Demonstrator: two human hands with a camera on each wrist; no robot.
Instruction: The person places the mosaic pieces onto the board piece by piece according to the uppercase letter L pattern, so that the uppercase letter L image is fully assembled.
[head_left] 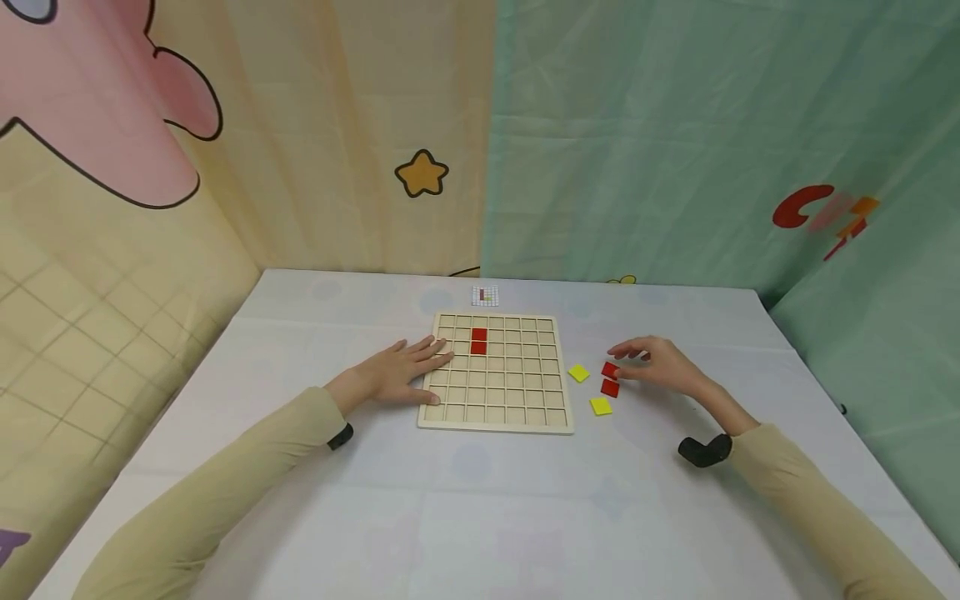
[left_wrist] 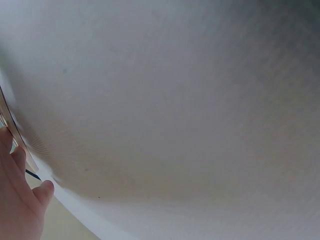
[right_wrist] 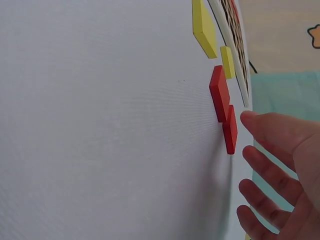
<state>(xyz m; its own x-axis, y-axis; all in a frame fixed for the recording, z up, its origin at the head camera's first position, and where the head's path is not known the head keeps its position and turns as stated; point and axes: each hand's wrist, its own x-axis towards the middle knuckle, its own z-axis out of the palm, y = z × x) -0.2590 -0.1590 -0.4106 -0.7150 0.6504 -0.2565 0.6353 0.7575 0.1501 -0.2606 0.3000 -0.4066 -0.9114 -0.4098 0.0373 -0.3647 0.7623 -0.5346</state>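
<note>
A wooden grid board (head_left: 517,387) lies flat on the table, with two red square tiles (head_left: 478,342) set one above the other in its upper part. My left hand (head_left: 390,373) rests, fingers spread, on the board's left edge. To the right of the board are two loose red tiles (head_left: 611,388) and two yellow tiles (head_left: 601,406). Over the farther red tile (right_wrist: 230,131) hovers my right hand (right_wrist: 285,170), its fingers loosely bent and apart. In the right wrist view a small gap shows between thumb and tile, and nothing is held.
A small card (head_left: 485,296) printed with a coloured grid lies behind the board. White cloth covers the table (head_left: 465,517). Printed curtains (head_left: 637,142) hang behind it and at both sides.
</note>
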